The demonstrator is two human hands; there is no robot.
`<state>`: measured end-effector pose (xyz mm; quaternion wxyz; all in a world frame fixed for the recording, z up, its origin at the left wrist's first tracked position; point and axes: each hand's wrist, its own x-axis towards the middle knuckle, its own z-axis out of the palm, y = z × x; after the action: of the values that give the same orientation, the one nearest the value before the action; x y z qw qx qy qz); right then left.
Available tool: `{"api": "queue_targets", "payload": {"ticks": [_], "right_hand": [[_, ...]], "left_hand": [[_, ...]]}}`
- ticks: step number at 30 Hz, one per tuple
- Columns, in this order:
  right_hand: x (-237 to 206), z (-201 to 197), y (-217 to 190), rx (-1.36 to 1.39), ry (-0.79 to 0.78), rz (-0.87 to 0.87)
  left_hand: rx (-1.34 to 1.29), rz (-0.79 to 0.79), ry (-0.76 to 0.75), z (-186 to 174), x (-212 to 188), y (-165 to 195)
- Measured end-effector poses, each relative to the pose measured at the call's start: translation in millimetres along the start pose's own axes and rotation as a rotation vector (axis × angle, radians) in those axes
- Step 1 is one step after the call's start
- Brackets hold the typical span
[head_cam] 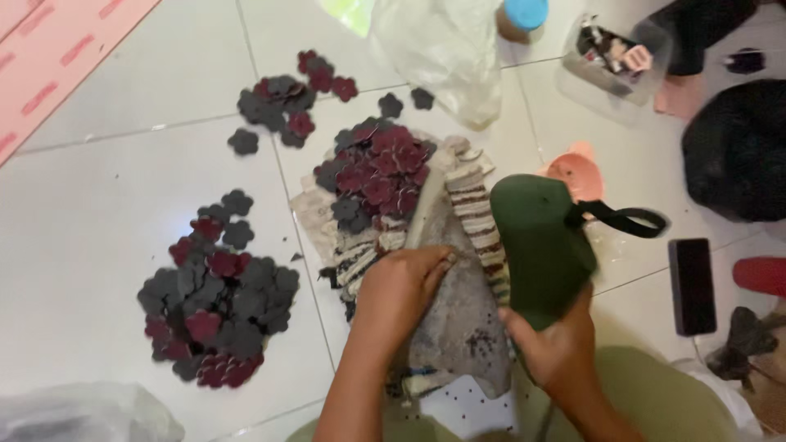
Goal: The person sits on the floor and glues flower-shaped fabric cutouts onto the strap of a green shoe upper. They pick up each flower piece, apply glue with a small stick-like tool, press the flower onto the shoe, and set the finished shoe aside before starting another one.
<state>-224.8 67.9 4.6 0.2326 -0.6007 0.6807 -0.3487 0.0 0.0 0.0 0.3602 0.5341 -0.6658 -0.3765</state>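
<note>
The left hand (401, 286) presses closed on a stone slab (463, 319) at lower centre; the right hand (553, 348) grips a green sandal (540, 245) raised above it. A swing drifting left could strike the fingers. Upper right, a clear box (610, 57) holds small odds; contents unclear.

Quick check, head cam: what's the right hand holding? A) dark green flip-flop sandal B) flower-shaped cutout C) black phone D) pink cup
A. The right hand grips the dark green flip-flop sandal by its lower end, sole raised over the grey mat; the black phone lies apart on the floor tiles, untouched.
</note>
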Motion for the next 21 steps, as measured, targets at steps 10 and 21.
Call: {"api": "queue_targets", "payload": {"ticks": [10, 21], "right_hand": [[53.1, -7.2, -5.3, -0.659, -0.364, 0.322], [51.5, 41.0, -47.5, 0.539, -0.268, 0.333]], "left_hand": [[-0.314, -0.311, -0.131, -24.5, 13.8, 13.1], [-0.685, -0.305, -0.084, -26.1, 6.9, 13.7]]}}
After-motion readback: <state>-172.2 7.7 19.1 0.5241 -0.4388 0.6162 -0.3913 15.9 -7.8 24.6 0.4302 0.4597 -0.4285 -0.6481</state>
